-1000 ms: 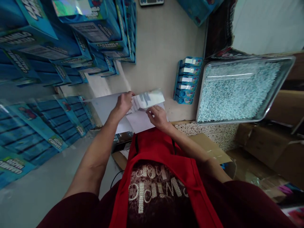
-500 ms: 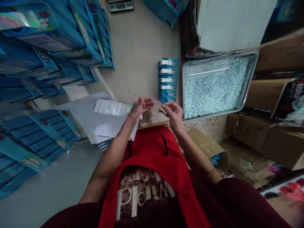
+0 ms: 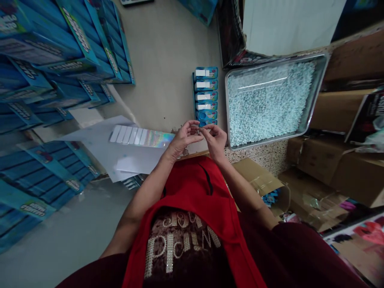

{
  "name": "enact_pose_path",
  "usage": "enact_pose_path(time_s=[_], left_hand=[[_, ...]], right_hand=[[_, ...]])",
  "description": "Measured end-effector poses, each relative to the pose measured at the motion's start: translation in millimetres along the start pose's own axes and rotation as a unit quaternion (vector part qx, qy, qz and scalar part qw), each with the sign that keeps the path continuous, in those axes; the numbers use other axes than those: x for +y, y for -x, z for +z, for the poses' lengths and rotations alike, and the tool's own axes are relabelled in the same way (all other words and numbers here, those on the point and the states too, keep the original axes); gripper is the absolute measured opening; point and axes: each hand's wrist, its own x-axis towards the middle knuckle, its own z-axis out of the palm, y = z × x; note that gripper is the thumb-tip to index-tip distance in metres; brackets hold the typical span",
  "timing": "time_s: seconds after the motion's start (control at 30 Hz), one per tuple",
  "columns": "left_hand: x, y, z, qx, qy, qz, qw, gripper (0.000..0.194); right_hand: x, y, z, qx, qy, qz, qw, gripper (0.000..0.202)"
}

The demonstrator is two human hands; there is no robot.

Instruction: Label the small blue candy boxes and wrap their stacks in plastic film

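Note:
My left hand (image 3: 183,140) and my right hand (image 3: 216,140) meet fingertip to fingertip above the table's front edge. The fingers of both are pinched together, and whatever lies between them is too small to make out. Just beyond stands a row of small blue packs (image 3: 206,96); several carry a white label, while the nearest ones show a round blue mark instead. Left of my left hand lies a strip of white stickers (image 3: 127,135) on shiny holographic backing, resting on white paper sheets (image 3: 99,148).
A metal tray (image 3: 227,108) of pale blue pellets (image 3: 267,104) stands at the right. Stacked blue display boxes (image 3: 81,44) fill the left side, with more (image 3: 45,176) lower down. Cardboard boxes (image 3: 324,164) crowd the right, including an open one (image 3: 261,180) near my right forearm.
My hands were apart; now their fingertips have come together, the left moving right and its fingers curling in. The view has shifted slightly, sliding the table's things left and up.

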Motion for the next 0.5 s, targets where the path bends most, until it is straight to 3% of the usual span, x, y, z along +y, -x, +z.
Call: enact_pose_path(time_s=[0.1, 0.3, 0.5], left_hand=[[-5.2, 8.5, -0.4, 0.043, -0.031, 0.0, 0.999, 0.076], [-18.9, 24.0, 2.0, 0.141, -0.019, -0.052, 0.988, 0.059], [-16.9, 24.9, -5.1, 0.184, 0.007, -0.051, 0.981, 0.062]], right_hand=[[4.9, -3.5, -0.6, 0.018, -0.002, 0.013, 1.0, 0.032], [8.4, -6.2, 3.9, 0.019, -0.005, 0.011, 1.0, 0.031], [9.4, -6.8, 5.5, 0.007, 0.004, 0.026, 1.0, 0.032]])
